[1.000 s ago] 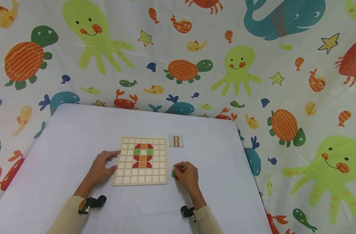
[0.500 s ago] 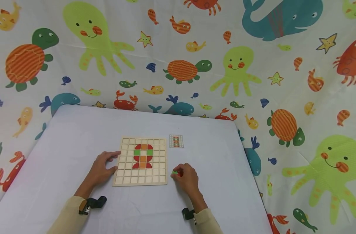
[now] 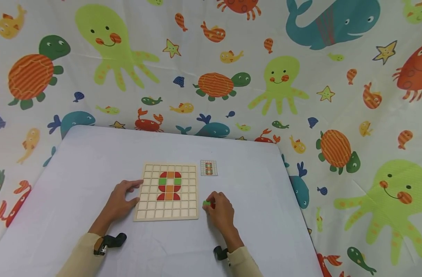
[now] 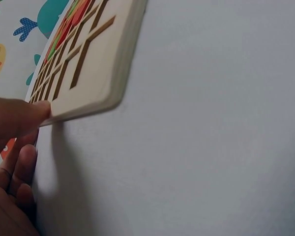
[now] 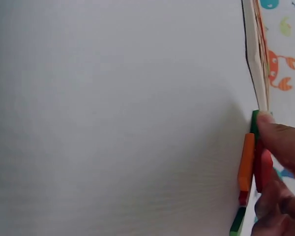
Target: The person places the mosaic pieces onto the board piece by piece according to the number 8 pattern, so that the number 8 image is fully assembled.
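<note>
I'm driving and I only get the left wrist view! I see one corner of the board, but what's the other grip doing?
Observer: The right grip pinches a green piece, just to the right of the board.
Operator: Ooh! Are there any other colours by it?
Observer: Yes, the right wrist view shows an orange piece next to it.
Operator: And is there anything past the board that I can't see?
Observer: A small card with a coloured grid pattern lies near the board's far right corner.
</note>
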Available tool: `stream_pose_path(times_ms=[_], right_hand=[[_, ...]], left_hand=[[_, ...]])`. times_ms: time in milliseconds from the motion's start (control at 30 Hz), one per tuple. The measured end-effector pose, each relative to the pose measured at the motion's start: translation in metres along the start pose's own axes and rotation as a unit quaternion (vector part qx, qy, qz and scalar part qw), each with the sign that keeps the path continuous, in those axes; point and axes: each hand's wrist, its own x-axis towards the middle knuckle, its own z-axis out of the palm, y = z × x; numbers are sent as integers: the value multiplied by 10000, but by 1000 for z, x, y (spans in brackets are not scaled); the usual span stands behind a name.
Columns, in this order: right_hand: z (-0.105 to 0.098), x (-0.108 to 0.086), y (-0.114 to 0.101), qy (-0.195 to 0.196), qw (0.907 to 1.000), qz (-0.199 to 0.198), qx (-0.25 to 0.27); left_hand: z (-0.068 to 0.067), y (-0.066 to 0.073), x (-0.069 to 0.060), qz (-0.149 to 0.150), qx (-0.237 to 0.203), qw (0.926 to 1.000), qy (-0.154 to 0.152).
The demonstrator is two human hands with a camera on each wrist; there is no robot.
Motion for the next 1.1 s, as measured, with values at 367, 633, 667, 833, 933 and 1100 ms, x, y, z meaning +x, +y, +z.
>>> stream_pose_path(times_ms=[367,633,667,833,933,1100], right_hand=[[-9,1,-4,-41,9908,-72,1347],[-7,1,-14,42,9831,-103,1829],[-6,1,-16,39,9828,-143,1840],[0,3,-29,-82,9784,-381,2030],[4,5,-39,-160,9751,-463,2161],[13,6,-58,-267,9703,-482,2354]], left_hand=[[3,-1,-4,-37,3,10000,-30],[5,-2,-9,33,10,10000,22],[5,-2,-10,42,4,10000,20],[4,-1,-8,27,-33,10000,47],[3,0,-5,-4,-22,10000,34],[0,0,-1,-39,-6,10000,22]])
